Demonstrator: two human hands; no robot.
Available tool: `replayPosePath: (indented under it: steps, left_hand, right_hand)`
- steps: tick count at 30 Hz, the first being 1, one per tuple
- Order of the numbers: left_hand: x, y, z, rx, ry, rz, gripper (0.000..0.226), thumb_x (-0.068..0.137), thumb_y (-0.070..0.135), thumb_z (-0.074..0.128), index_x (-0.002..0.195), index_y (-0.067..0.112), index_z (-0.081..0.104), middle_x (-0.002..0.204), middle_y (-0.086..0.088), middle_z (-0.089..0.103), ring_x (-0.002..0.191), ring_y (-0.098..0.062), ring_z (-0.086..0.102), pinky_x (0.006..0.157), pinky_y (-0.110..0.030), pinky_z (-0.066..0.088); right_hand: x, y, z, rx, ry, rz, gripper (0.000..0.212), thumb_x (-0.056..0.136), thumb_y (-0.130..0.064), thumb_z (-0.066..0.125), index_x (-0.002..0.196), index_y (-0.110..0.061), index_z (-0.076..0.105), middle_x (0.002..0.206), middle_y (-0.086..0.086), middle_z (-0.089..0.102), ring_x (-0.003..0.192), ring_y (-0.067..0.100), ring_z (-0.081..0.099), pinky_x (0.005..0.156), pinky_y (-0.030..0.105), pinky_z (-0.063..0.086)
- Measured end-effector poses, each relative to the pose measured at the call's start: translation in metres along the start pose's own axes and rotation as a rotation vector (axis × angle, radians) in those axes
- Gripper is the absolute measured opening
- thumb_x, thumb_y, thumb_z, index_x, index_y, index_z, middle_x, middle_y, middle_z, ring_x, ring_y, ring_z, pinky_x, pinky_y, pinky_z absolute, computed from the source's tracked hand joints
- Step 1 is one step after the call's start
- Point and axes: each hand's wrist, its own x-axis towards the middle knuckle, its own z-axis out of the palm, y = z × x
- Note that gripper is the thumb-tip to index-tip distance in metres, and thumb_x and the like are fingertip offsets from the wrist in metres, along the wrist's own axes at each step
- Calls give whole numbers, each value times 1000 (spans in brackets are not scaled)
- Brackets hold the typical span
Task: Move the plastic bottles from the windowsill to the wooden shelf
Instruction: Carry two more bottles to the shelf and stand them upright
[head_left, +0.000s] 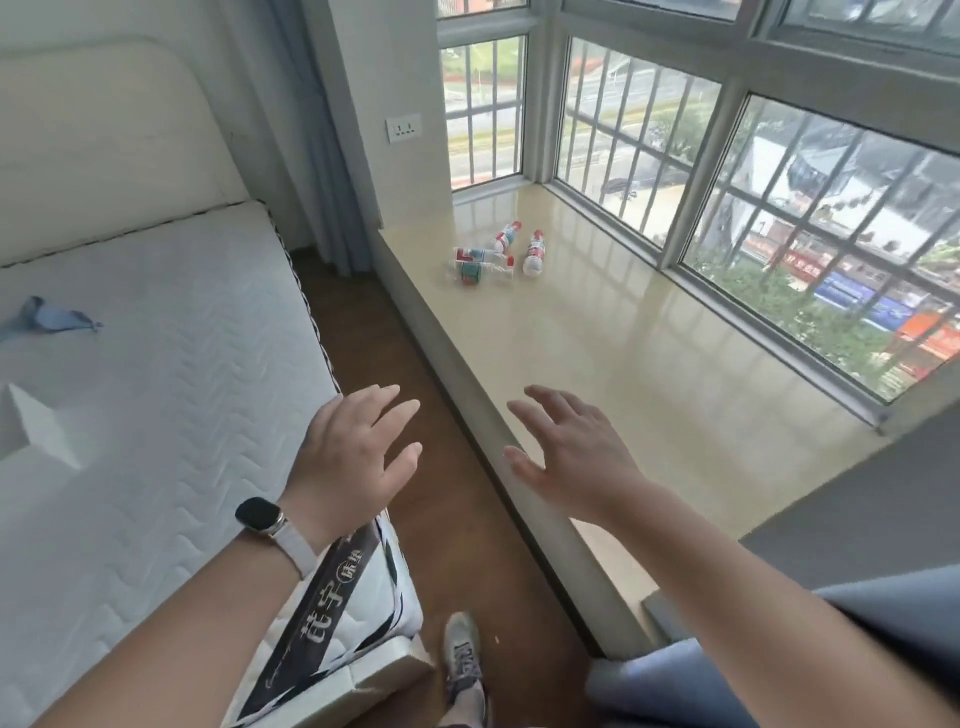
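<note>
Two bare hands reach forward with nothing in them: the left hand (358, 452) and the right hand (571, 452) both have their fingers (389, 402) straight and spread apart. Well beyond the fingertips, ahead and between the two hands, four clear plastic bottles (488, 257) lie on their sides in a loose cluster on a glossy beige windowsill (623, 364). They have red caps and white labels with red and teal; the print is too small to read. The right hand hovers over the sill's near edge. One black smartwatch (260, 517) on a white strap sits behind the left fingers. Left of them is a white quilted mattress (156, 364) with a dark band (322, 613) of white Chinese characters. Below the hands, one grey shoe (462, 654) stands on a brown wooden floor (374, 353).
</note>
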Motion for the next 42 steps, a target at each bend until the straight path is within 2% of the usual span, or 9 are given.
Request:
replayPosePath:
  steps: [6, 11, 16, 20, 32, 42]
  left_hand:
    - [70, -52, 35, -41, -4, 20, 48, 86, 44, 50, 124, 20, 67, 130, -7, 62, 123, -28, 55, 106, -53, 40]
    - [120, -104, 52, -49, 5, 28, 47, 86, 43, 53, 126, 20, 66, 131, -7, 62, 124, -27, 54, 107, -52, 38]
    - [146, -140, 60, -48, -8, 32, 46, 85, 40, 58, 126, 20, 65, 130, -8, 62, 122, -29, 55, 105, -53, 40]
    - [155, -161, 62, -65, -21, -8, 48, 87, 43, 51, 126, 20, 65, 130, -9, 61, 123, -31, 55, 104, -53, 42]
    - [200, -197, 79, -33, -44, -101, 48, 87, 42, 50, 126, 18, 64, 131, -11, 61, 122, -33, 55, 103, -54, 43]
    - [314, -210, 113, 36, -111, -121, 49, 89, 45, 46, 129, 21, 62, 133, -8, 61, 125, -29, 53, 106, -53, 40]
  right_hand:
    - [88, 6, -4, -65, -67, 32, 59, 98, -56, 36, 150, -30, 31, 160, -3, 23, 146, 20, 19, 116, 37, 18]
    - [161, -3, -11, -101, -50, 36, 60, 97, -56, 36, 151, -29, 31, 160, -2, 24, 145, 22, 21, 116, 38, 19]
    - [204, -9, -4, -140, -91, 25, 61, 98, -58, 33, 151, -30, 30, 160, -2, 24, 146, 21, 19, 116, 39, 19]
    - [230, -13, -3, -152, -83, 12, 58, 98, -57, 36, 150, -31, 32, 159, -4, 25, 145, 19, 20, 115, 37, 20]
    - [315, 2, 16, -123, -101, -86, 57, 98, -55, 38, 149, -28, 37, 157, -1, 31, 144, 22, 26, 114, 40, 24]
    - [427, 72, -3, -91, -52, -134, 57, 98, -55, 38, 147, -27, 38, 157, 1, 33, 143, 24, 27, 113, 40, 25]
